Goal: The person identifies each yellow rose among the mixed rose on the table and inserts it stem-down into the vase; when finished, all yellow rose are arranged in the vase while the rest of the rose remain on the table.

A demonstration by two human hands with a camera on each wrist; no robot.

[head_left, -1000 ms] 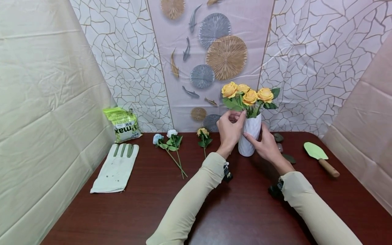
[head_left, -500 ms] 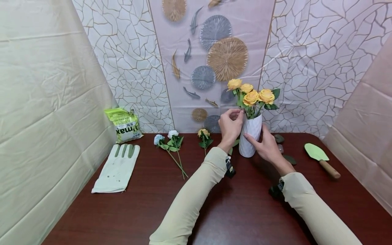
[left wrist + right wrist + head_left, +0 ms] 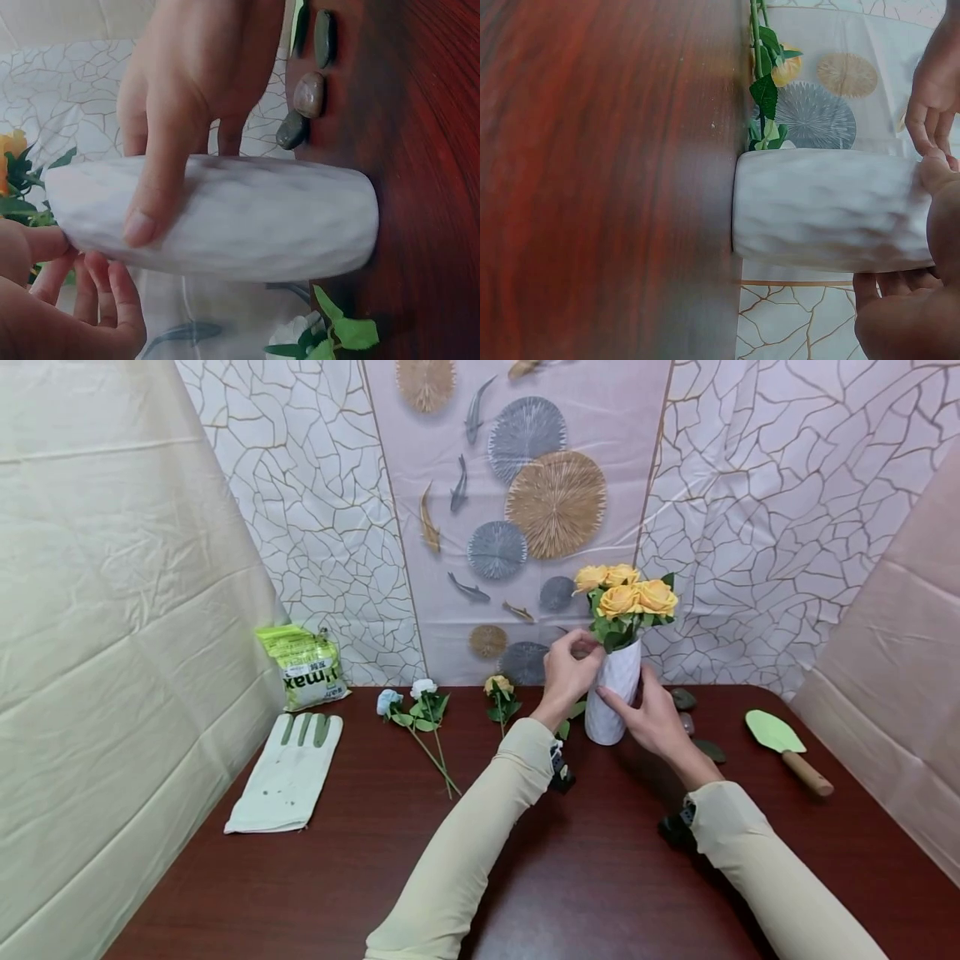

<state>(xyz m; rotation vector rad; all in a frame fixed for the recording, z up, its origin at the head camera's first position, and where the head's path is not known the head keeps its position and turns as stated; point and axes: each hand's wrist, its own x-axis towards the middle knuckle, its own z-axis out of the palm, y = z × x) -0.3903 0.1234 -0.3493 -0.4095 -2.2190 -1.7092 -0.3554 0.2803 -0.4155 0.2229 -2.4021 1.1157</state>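
A white textured vase (image 3: 617,681) stands upright on the table, with several yellow roses (image 3: 622,597) rising from its mouth. My right hand (image 3: 656,714) grips the vase body from the right; in the left wrist view its thumb (image 3: 154,202) lies across the near side and its other fingers go behind. At the left of the vase mouth, my left hand (image 3: 570,672) pinches a yellow rose low on its stem, thumb and fingertips right at the rim. That stem is mostly hidden by the fingers and leaves.
Left of the vase lie a single yellow rose (image 3: 498,697), a white rose (image 3: 422,688) and a light-blue rose (image 3: 388,700). Farther left are a work glove (image 3: 285,777) and a green bag (image 3: 303,668). On the right are dark stones (image 3: 708,750) and a green trowel (image 3: 776,731).
The leftmost yellow rose has come down and right, closer to the other blooms, and the bouquet is tighter. My left hand has shifted slightly right; my right hand stays on the vase.
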